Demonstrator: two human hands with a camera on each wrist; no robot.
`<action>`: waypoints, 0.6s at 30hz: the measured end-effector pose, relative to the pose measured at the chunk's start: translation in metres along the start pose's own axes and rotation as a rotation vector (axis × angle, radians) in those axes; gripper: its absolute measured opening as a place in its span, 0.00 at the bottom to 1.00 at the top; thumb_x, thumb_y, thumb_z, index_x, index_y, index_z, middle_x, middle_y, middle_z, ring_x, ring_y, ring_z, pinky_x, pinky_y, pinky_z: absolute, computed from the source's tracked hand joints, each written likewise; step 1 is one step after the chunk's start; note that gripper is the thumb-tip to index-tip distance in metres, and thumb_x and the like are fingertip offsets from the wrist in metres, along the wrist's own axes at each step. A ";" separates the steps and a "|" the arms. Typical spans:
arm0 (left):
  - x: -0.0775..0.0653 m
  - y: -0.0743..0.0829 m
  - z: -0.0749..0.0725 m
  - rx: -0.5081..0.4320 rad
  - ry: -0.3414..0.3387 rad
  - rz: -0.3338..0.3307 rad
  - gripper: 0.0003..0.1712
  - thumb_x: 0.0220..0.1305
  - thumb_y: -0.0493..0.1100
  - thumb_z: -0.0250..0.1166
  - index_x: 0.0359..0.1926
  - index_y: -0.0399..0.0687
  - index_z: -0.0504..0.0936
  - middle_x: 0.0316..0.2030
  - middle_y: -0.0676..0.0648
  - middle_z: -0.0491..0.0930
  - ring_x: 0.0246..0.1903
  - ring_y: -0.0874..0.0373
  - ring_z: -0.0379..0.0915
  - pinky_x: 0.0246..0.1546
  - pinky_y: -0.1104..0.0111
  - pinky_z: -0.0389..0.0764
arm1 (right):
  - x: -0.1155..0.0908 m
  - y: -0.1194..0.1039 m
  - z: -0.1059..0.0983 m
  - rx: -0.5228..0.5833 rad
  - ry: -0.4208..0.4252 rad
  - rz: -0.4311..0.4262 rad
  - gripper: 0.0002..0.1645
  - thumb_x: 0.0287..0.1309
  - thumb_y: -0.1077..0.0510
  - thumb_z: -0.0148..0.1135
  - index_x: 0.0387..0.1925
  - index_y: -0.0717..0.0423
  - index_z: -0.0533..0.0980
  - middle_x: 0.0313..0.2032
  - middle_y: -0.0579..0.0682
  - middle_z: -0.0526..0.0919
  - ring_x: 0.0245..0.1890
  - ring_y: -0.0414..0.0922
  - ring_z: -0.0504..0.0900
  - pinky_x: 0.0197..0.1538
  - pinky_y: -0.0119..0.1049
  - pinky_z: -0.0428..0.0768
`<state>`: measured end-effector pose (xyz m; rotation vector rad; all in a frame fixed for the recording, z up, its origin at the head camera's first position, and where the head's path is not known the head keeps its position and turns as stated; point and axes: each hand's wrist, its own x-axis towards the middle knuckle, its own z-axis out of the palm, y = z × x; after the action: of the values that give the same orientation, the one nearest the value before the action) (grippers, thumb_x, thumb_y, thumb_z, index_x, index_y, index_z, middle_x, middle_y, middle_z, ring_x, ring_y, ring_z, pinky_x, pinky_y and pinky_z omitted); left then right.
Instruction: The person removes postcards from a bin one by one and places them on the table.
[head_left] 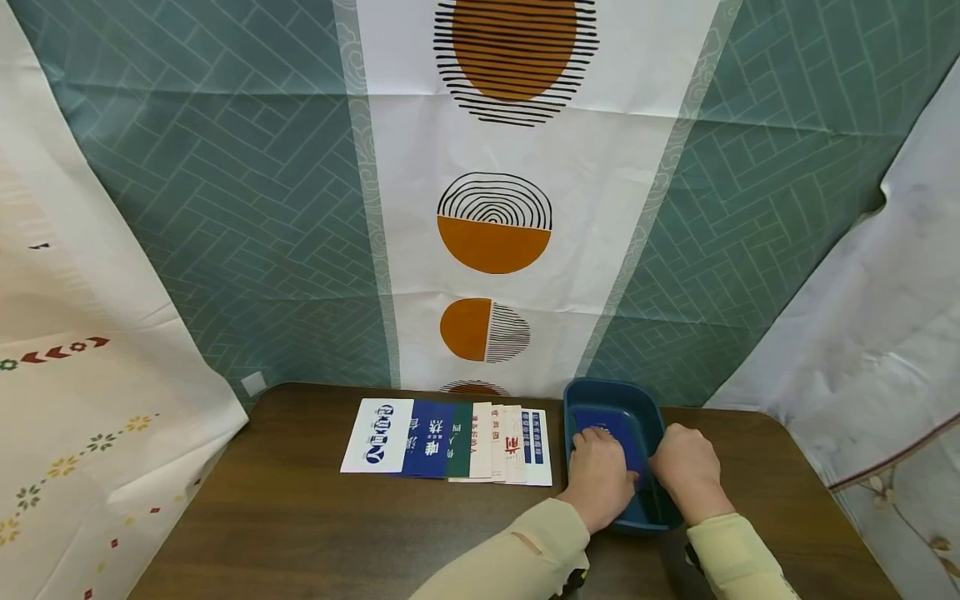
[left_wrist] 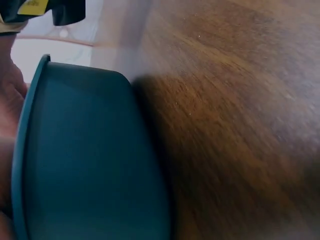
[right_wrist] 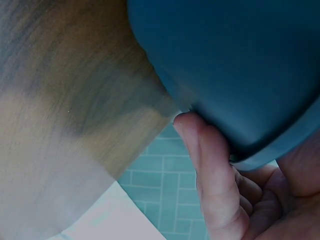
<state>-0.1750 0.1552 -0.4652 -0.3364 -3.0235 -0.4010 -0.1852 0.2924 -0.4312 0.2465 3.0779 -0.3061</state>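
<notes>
Where the head view takes in the worktop (head_left: 300,533), listed as follows. Tray (head_left: 613,388): one, deep, blue, near the far edge, right of the cards. Blue card (head_left: 602,422): lying inside it. Left hand (head_left: 600,479): mine, reaching over the tray's left side, fingers bent down at the blue card; I cannot tell whether they pinch it. Right hand (head_left: 686,467): mine, curled over the tray's right rim, gripping it. Cards (head_left: 459,440): several, printed, overlapping in a row; white, blue, green, cream. Cloth (head_left: 262,167): green and white, orange discs, hung behind.

Left wrist view: tray's outer wall, close up; bare wood beside it; black item (left_wrist: 69,12) at upper left.

Right wrist view: my fingers (right_wrist: 217,172) against the tray's outside, below the rim.
</notes>
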 end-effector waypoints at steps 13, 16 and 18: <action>0.005 0.014 0.019 0.311 -0.180 -0.106 0.55 0.48 0.79 0.52 0.66 0.44 0.63 0.62 0.45 0.64 0.60 0.47 0.57 0.57 0.64 0.62 | 0.000 -0.002 0.000 0.007 0.007 0.004 0.16 0.43 0.58 0.62 0.29 0.69 0.73 0.25 0.61 0.76 0.20 0.51 0.74 0.24 0.50 0.76; 0.007 0.015 0.021 0.327 -0.193 -0.115 0.56 0.46 0.79 0.52 0.67 0.45 0.62 0.62 0.45 0.64 0.60 0.49 0.58 0.57 0.64 0.61 | 0.001 -0.001 0.001 0.006 0.007 0.006 0.15 0.43 0.58 0.62 0.29 0.69 0.73 0.24 0.61 0.76 0.20 0.51 0.73 0.24 0.50 0.76; 0.008 0.016 0.022 0.326 -0.188 -0.125 0.57 0.46 0.79 0.54 0.67 0.46 0.61 0.61 0.45 0.66 0.59 0.49 0.59 0.57 0.64 0.61 | 0.001 0.000 0.001 0.002 0.007 0.006 0.15 0.43 0.58 0.61 0.29 0.69 0.73 0.24 0.61 0.76 0.20 0.51 0.74 0.24 0.50 0.76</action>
<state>-0.1804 0.1776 -0.4813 -0.1706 -3.2273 0.1280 -0.1860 0.2921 -0.4322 0.2574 3.0829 -0.3089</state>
